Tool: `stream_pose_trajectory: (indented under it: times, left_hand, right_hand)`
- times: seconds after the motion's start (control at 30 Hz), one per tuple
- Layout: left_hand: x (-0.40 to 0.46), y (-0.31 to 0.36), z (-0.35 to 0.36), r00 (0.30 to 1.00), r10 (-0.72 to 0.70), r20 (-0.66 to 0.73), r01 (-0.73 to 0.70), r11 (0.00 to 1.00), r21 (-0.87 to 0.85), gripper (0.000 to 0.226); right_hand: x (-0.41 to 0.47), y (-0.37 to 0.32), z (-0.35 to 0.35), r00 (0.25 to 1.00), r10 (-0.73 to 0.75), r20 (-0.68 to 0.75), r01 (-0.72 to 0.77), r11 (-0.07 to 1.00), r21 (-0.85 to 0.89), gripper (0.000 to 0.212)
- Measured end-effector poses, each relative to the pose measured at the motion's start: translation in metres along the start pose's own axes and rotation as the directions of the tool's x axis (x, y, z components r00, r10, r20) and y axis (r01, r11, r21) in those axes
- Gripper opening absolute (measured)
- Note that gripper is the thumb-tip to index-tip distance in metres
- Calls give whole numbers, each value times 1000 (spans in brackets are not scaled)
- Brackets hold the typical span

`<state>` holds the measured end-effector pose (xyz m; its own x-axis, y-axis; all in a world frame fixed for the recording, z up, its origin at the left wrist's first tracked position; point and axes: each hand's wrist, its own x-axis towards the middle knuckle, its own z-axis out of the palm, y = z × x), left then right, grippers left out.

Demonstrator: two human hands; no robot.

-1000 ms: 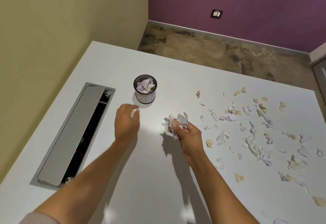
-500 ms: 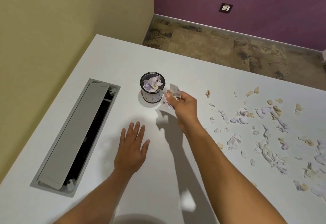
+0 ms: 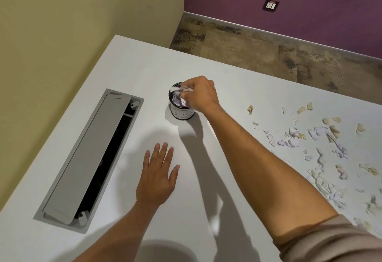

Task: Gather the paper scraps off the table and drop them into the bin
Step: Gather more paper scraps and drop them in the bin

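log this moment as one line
right hand holds crumpled scraps over bin | left hand flat on table

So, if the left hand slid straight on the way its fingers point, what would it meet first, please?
Probably the bin: the left hand lies flat on the table with fingers aimed up and slightly right, bare tabletop between. Depth is unclear, so it might pass just left of it.
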<state>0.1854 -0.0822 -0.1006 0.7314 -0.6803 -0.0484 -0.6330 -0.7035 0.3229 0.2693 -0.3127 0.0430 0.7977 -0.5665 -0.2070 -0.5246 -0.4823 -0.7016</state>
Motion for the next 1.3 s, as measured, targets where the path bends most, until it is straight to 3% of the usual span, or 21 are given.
stream_pose_trajectory:
  times: [0.1,0.17,0.27,0.43,0.63,0.8,0.97,1.3]
  left_hand:
    - [-1,0,0,1000,2,-2,-2,1000,5,60]
    - [0,0,0,1000,2,-6,-2,1000,4,59]
    - [0,0,0,1000,2,1,-2,1000,5,60]
    - [0,1,0,1000,1,2,-1,1000,5,60]
    - [0,-1,3,1000,-2,14,2,1000,29,60]
    - [0,-2,4,1000,-3,22,2,999,35,60]
    - [0,-3,6,1000,0,11,-1,999,45,60]
    - [0,-4,7,1000,1,12,-1,999,54,61]
  right_hand:
    - [1,-4,3,996,-20,83,29,994,-104,36]
    - [-2,-6,3,994,-48,102,62,987,-148,33]
    - [-7,-8,0,993,-96,74,107,980,-168,30]
    - [-11,-9,-4,992,-125,10,125,982,-144,45]
    - [0,-8,-2,993,-115,33,119,974,-194,30]
    - [19,-12,8,974,-148,171,205,898,-389,16]
    - [28,-8,25,969,-122,215,217,835,-506,20]
    - [33,-9,28,955,-108,275,249,796,-552,28]
